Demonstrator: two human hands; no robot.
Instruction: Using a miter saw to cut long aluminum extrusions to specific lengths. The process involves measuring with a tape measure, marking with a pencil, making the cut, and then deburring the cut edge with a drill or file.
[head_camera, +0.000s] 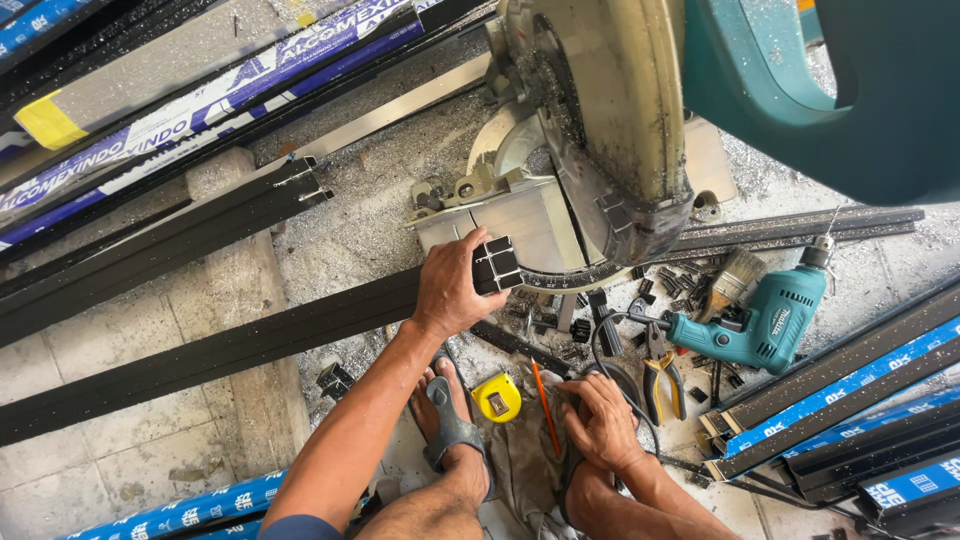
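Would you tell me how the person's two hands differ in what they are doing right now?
The left hand grips the end of the black profile at the saw's base; the right hand rests low by the knee, holding nothing visible. The left arm is stretched out, the right bent close. Both are bare.

Bright, even daylight w/ soft shadows; nearest top-right edge maybe blurred.

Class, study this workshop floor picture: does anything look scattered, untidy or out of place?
Yes. Short black offcuts and metal shavings lie scattered on the floor around the mitre saw. Pliers, a pencil and a drill lie loose among them, close to the person's sandalled foot.
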